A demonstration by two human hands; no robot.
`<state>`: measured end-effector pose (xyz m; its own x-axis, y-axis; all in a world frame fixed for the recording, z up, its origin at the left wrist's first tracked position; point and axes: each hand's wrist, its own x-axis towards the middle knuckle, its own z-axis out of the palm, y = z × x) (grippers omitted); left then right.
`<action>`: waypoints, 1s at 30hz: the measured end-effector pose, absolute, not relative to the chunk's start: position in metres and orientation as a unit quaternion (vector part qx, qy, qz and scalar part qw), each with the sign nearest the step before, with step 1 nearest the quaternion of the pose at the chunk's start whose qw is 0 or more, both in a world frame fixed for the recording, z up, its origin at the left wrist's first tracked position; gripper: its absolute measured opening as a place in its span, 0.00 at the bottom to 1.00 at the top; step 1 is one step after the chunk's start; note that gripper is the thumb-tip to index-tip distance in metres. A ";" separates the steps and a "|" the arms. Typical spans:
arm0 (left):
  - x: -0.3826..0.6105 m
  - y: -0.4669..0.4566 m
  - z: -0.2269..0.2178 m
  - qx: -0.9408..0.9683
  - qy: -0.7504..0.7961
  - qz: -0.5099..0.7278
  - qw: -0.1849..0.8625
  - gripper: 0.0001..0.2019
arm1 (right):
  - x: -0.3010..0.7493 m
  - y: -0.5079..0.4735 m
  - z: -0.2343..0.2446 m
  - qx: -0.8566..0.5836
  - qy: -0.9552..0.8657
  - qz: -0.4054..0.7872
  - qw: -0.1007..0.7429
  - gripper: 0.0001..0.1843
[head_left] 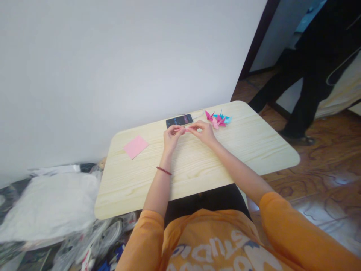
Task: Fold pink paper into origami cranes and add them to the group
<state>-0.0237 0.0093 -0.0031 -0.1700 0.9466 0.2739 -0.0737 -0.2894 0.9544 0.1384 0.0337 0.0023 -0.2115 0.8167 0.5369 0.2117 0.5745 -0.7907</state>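
Note:
Between my two hands is a small piece of folded pink paper [186, 130], mostly covered by fingers. My left hand [171, 136] pinches its left end, and my right hand [203, 131] pinches the right end. Both hands are closed, just above the light wooden table [194, 165]. Right behind them lies a phone [179, 120] with a lit dark screen. Beyond my right hand sit several folded paper cranes [217, 120] in pink, magenta and blue, close together. A flat square of pink paper [135, 146] rests at the table's left side.
A white wall [126, 64] runs along the table's back edge. Left of the table are a white bag [56, 203] and plastic-wrapped items. A person in dark trousers [299, 90] stands on the wooden floor [324, 162] at the right.

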 end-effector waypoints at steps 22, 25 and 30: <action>-0.020 0.012 -0.003 0.538 0.436 0.583 0.425 0.10 | 0.140 0.035 0.005 -0.347 -0.690 0.365 0.520 0.10; -0.019 0.012 -0.003 0.523 0.440 0.587 0.435 0.09 | 0.140 0.038 0.004 -0.364 -0.661 0.399 0.521 0.11; -0.019 0.012 -0.004 0.512 0.456 0.589 0.427 0.09 | 0.142 0.042 0.000 -0.383 -0.642 0.423 0.512 0.11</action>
